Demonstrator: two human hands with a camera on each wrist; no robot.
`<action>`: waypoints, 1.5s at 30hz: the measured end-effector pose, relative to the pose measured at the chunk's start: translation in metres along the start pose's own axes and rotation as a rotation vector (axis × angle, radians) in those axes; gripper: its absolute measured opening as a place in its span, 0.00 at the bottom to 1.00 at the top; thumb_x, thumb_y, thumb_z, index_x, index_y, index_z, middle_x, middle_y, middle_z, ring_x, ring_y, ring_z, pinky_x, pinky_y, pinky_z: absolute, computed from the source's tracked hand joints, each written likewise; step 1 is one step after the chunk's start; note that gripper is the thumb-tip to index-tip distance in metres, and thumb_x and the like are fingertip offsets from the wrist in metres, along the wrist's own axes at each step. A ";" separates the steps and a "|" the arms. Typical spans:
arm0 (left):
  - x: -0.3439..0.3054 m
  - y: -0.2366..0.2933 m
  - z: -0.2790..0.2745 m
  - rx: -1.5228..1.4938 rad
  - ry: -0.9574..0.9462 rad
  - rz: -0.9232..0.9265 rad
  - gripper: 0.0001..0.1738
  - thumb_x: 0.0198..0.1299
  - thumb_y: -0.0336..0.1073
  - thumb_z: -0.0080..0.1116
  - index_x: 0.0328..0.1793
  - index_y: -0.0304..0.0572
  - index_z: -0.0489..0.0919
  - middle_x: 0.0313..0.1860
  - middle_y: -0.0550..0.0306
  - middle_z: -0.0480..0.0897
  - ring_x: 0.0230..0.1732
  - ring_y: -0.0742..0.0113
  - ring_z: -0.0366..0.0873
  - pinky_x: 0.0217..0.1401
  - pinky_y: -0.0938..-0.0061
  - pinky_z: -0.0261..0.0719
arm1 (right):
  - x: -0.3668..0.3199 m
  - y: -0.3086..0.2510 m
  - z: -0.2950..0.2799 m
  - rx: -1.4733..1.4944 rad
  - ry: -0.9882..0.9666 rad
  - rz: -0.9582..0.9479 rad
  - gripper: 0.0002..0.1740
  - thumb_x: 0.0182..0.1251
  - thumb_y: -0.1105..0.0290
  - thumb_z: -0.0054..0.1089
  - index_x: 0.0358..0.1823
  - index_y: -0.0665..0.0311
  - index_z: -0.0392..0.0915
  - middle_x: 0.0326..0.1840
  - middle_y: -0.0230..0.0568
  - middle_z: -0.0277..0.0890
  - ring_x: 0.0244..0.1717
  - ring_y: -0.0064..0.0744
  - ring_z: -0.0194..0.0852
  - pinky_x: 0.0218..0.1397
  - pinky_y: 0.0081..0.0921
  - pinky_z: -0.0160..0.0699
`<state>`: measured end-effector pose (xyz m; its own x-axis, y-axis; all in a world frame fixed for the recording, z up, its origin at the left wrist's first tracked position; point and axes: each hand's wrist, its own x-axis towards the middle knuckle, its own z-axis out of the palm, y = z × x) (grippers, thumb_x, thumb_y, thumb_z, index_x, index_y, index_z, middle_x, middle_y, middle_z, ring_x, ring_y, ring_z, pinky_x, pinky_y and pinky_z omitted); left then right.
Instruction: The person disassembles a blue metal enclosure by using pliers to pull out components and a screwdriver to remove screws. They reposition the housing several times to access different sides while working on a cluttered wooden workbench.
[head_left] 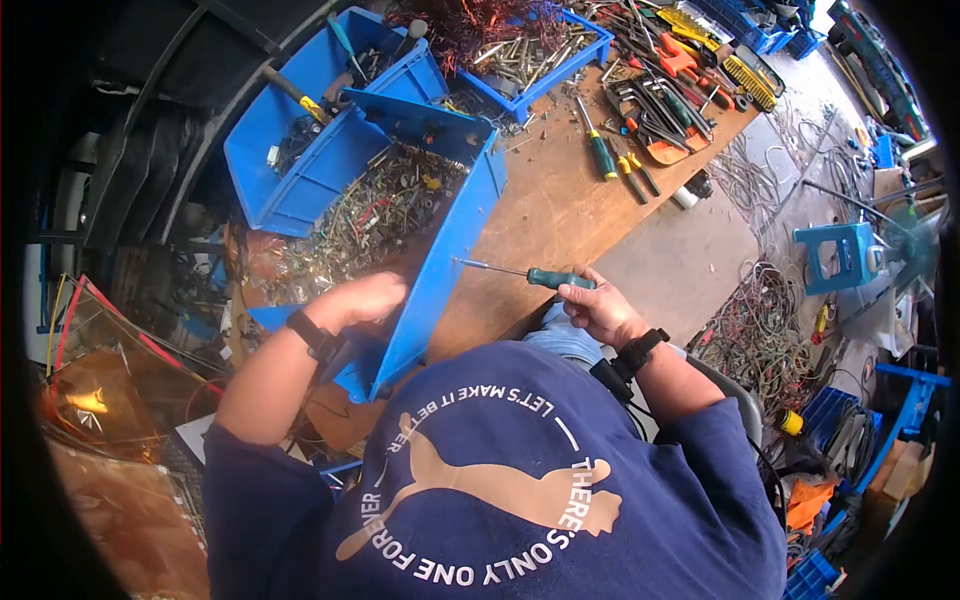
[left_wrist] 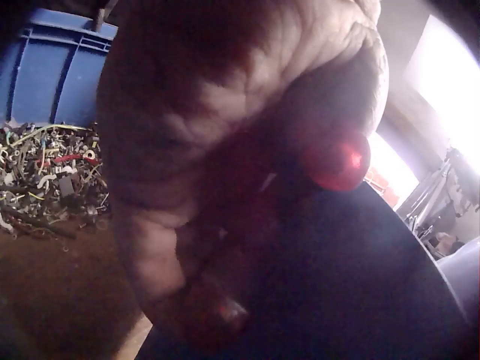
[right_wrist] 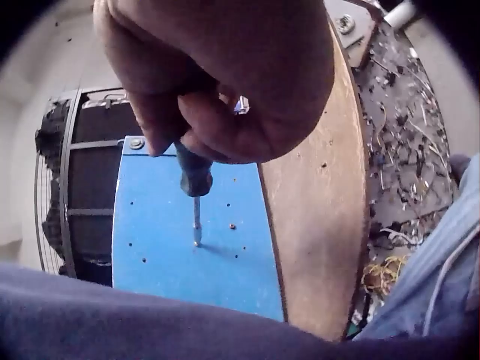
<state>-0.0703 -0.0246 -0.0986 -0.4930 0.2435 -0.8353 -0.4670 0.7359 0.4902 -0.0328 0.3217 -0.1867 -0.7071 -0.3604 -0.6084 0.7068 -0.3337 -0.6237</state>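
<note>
A blue panel (head_left: 432,290) with several small holes stands upright on the wooden table. My right hand (head_left: 600,303) grips a screwdriver (head_left: 556,278) by its dark green handle, the shaft level. In the right wrist view its tip (right_wrist: 197,241) meets a small fastener on the panel's face. My left hand (head_left: 368,298) is behind the panel, close against the inner side. The left wrist view shows its fingers (left_wrist: 157,262) bent in front of the dark blue surface; I cannot tell whether they pinch anything.
Beyond the panel lies a heap of small metal scrap (head_left: 385,215), beside blue bins (head_left: 300,185). Pliers (head_left: 630,165), another screwdriver (head_left: 597,142) and hex keys (head_left: 665,110) lie on the table (head_left: 540,190). Tangled cables (head_left: 755,325) cover the floor at right, near a blue stool (head_left: 838,257).
</note>
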 end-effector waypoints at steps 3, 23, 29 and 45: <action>-0.004 0.006 0.000 -0.040 -0.001 -0.031 0.18 0.64 0.40 0.45 0.47 0.32 0.78 0.32 0.59 0.79 0.24 0.74 0.72 0.21 0.78 0.68 | 0.001 -0.016 -0.005 0.151 -0.091 0.245 0.23 0.68 0.47 0.47 0.41 0.63 0.71 0.23 0.40 0.71 0.14 0.23 0.60 0.12 0.17 0.54; 0.009 -0.019 0.000 0.088 0.033 0.018 0.18 0.59 0.40 0.42 0.39 0.29 0.75 0.23 0.52 0.76 0.24 0.63 0.74 0.24 0.67 0.71 | 0.000 -0.008 -0.001 -0.101 -0.031 0.049 0.25 0.71 0.46 0.41 0.39 0.64 0.71 0.20 0.40 0.71 0.13 0.23 0.62 0.10 0.17 0.52; -0.013 0.015 0.005 0.159 0.086 -0.044 0.18 0.59 0.40 0.41 0.36 0.29 0.75 0.25 0.49 0.76 0.25 0.62 0.75 0.25 0.66 0.73 | 0.000 -0.012 -0.015 0.130 -0.226 0.434 0.20 0.70 0.51 0.46 0.39 0.63 0.71 0.26 0.38 0.72 0.16 0.22 0.62 0.13 0.15 0.53; -0.015 0.012 0.007 0.283 0.059 0.093 0.18 0.57 0.37 0.40 0.32 0.28 0.77 0.23 0.44 0.78 0.22 0.56 0.75 0.26 0.60 0.72 | 0.012 0.014 -0.010 0.137 -0.030 0.182 0.17 0.67 0.48 0.50 0.41 0.55 0.69 0.28 0.32 0.68 0.23 0.23 0.64 0.15 0.15 0.55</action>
<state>-0.0641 -0.0148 -0.0820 -0.5696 0.2868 -0.7703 -0.1992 0.8610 0.4679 -0.0316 0.3214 -0.2072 -0.5683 -0.4502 -0.6887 0.8203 -0.3756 -0.4313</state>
